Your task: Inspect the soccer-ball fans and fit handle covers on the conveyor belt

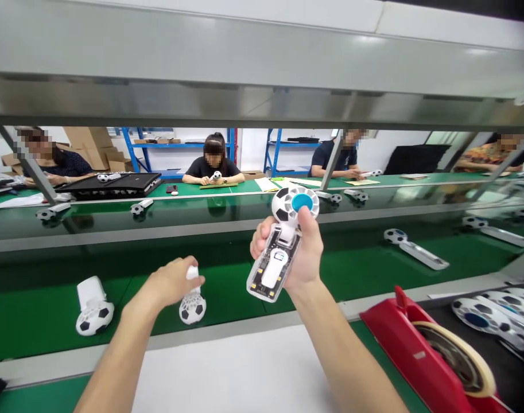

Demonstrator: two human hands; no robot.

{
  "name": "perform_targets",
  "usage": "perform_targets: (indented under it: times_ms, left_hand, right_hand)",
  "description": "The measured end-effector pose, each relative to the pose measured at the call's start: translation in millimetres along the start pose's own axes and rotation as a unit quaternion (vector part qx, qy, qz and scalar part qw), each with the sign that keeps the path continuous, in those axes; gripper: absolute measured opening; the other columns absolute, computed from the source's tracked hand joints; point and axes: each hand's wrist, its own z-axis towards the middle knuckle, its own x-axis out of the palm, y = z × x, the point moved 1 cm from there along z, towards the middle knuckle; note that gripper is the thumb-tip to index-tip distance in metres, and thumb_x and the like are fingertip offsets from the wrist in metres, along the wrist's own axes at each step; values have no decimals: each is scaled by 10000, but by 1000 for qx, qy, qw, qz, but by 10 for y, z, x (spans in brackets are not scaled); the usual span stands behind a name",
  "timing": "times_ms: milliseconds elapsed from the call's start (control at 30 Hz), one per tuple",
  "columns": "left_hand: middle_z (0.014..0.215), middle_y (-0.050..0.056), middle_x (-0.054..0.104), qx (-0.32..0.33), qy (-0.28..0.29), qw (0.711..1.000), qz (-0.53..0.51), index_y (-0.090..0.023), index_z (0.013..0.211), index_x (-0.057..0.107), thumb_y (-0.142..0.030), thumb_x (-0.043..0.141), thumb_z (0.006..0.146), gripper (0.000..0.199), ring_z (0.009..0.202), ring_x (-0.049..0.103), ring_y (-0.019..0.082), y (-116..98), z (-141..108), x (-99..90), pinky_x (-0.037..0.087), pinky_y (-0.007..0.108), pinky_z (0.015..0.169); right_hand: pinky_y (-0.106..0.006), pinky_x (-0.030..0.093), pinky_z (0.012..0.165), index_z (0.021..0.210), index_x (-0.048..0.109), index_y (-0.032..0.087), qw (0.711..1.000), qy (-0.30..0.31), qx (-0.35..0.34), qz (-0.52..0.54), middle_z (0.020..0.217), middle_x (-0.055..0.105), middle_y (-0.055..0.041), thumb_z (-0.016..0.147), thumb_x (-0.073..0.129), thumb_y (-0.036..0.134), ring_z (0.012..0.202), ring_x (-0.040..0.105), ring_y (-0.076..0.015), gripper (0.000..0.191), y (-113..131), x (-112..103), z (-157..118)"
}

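Observation:
My right hand (pixel 309 252) is wrapped around a football-patterned handheld fan (pixel 274 261) and holds it up above the green surface. Its round head has a blue disc, with my thumb against the disc's lower edge. The handle's face shows a dark circuit board and a white piece under a clear cover. My left hand (pixel 171 281) has its thumb and fingers around the white handle of a second football-patterned fan (pixel 193 308), whose head points toward me at the green belt. Part of that handle is hidden by my fingers. Left of this hand lies another such fan (pixel 94 307).
White paper (pixel 231 373) covers the near bench. A red tape dispenser (pixel 416 344) stands at the right, beside a black tray of fans (pixel 477 315). More fans (pixel 416 249) lie along the belt (pixel 343 275). Metal beams (pixel 262 103) cross overhead; several people sit opposite.

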Motion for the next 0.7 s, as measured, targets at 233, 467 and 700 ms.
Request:
perform_targets:
  times_ms: [233, 467, 700]
  left_hand:
    - [1466, 188, 479, 4, 139, 983, 116, -223, 1184, 656, -391, 758, 618, 599, 1003, 693, 398, -327, 74, 463, 530, 419, 746]
    - [1524, 249, 371, 32, 166, 977, 131, -168, 1197, 637, -165, 796, 533, 682, 946, 711, 403, -508, 71, 628, 550, 410, 698]
    - [1305, 114, 540, 100, 87, 988, 79, -234, 1036, 665, -219, 687, 626, 411, 815, 706, 292, -489, 19, 490, 498, 344, 643]
  right_hand:
    - [-236, 439, 452, 595, 679, 155, 1000, 12, 2, 14, 524, 610, -32, 654, 733, 712, 448, 530, -126, 562, 17, -1, -9]
    - [-243, 479, 474, 846, 693, 168, 997, -56, 1, -50, 548, 638, -12, 677, 683, 772, 467, 562, -140, 627, -114, -192, 161]
    - [-238, 532, 551, 867, 634, 127, 959, -143, 177, -170, 703, 644, 3, 884, 723, 413, 564, 598, -109, 300, -598, -972, 544]
